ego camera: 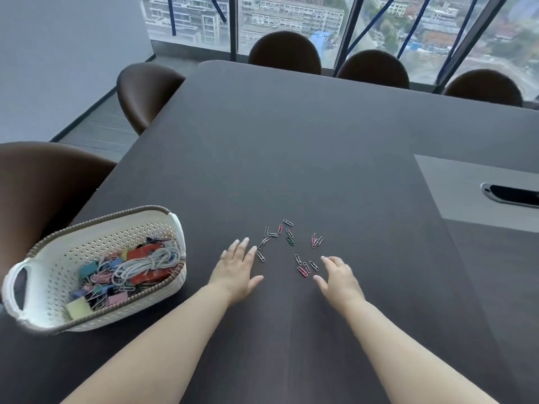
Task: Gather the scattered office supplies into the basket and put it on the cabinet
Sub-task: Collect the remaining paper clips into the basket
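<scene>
Several coloured paper clips (288,243) lie scattered on the dark table (320,147) in front of me. My left hand (237,268) lies flat on the table with straight fingers, just left of the clips. To the right of the clips, my right hand (338,277) hovers with relaxed, slightly bent fingers and holds nothing. A white perforated basket (58,266) with a brown rim stands at the left. It holds binder clips, a coiled white cord, a red box and sticky notes.
Brown chairs (145,91) stand along the table's left and far sides. A grey panel with a cable slot (510,195) is set into the table at the right. Windows run along the back wall.
</scene>
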A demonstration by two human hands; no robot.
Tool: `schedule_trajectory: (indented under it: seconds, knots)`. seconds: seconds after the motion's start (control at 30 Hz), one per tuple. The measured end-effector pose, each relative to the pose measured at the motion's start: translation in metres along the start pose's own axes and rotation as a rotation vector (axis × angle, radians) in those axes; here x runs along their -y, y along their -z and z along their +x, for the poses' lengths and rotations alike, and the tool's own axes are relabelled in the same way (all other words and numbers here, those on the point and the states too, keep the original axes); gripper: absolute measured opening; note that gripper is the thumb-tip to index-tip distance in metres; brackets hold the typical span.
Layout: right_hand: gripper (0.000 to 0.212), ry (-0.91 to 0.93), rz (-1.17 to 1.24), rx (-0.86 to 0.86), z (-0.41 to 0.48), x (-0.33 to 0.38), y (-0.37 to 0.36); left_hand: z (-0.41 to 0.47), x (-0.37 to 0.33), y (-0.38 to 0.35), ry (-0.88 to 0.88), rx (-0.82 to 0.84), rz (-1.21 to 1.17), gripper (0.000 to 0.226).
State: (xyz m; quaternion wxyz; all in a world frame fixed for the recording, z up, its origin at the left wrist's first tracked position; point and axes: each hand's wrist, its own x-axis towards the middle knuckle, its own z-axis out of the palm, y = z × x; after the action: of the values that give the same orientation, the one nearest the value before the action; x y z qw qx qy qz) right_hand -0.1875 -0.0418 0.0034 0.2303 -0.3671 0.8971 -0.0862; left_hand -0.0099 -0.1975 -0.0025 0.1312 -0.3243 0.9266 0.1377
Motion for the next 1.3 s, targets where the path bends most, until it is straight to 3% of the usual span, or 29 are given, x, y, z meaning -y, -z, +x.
schedule_trajectory:
  seconds: [0.1,0.27,0.43,0.6,0.73,0.83,0.9,1.03,1.17,1.23,1.3]
  knots:
    - [0.065,-0.02,-0.061,0.029,0.008,-0.009,-0.007,0.003,0.003,-0.021,0.102,0.038,0.05,0.08]
    - [0.091,-0.014,-0.211,0.064,0.031,-0.008,-0.026,0.016,-0.001,-0.039,0.072,0.026,0.038,0.106]
    - [0.098,0.032,-0.24,0.026,0.065,-0.011,-0.032,0.06,-0.008,-0.033,-0.065,-0.001,0.01,0.099]
    - [0.106,0.237,-0.269,0.023,0.11,-0.01,-0.018,0.11,-0.011,-0.024,-0.181,-0.063,0.055,0.085]
    - [0.083,0.474,-0.278,0.056,0.139,0.002,-0.007,0.135,-0.006,-0.019,-0.19,-0.089,0.029,0.088]
    - [0.067,0.626,-0.298,0.086,0.149,0.012,-0.009,0.128,-0.005,-0.019,-0.266,-0.207,-0.016,0.067]
    - [0.068,0.672,-0.293,0.078,0.147,0.012,-0.012,0.122,0.0,-0.029,-0.354,-0.307,-0.06,0.054]
    - [0.058,0.766,-0.144,-0.021,0.121,-0.005,-0.023,0.108,0.005,-0.04,-0.485,-0.45,-0.138,0.051]
    - [0.046,0.613,0.097,-0.339,0.099,-0.021,-0.029,0.096,0.005,-0.044,-0.502,-0.54,-0.217,0.037]
    - [0.056,0.495,0.036,-0.442,0.094,-0.029,-0.028,0.096,0.01,-0.044,-0.462,-0.536,-0.137,0.048]
    - [0.074,0.396,-0.123,-0.429,0.09,-0.036,-0.03,0.1,0.016,-0.041,-0.381,-0.49,0.039,0.065]
